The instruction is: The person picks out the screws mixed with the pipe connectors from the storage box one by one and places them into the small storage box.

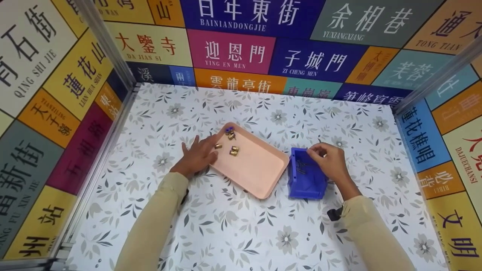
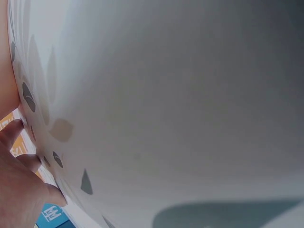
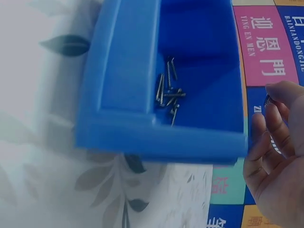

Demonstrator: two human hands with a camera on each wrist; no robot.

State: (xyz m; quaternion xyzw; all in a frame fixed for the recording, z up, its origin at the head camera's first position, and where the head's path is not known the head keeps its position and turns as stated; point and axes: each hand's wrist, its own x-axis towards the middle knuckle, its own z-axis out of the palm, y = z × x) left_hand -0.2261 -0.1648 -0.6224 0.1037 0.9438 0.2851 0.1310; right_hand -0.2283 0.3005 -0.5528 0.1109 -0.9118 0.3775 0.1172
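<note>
My left hand rests with spread fingers at the left edge of a pink tray, thumb at the rim. Toward that end of the tray lie several small brass-coloured cylindrical parts and a small purple-blue piece. To the right, my right hand is over the far right rim of a blue plastic bin. Its thumb and forefinger pinch a small dark screw, mostly hidden by the fingertips. Several thin metal screws lie loose on the bin floor.
The bin stands close beside the tray's right corner on a table covered in a floral print. Panels with street-name lettering enclose the back and both sides. A metal frame post rises at the back left corner.
</note>
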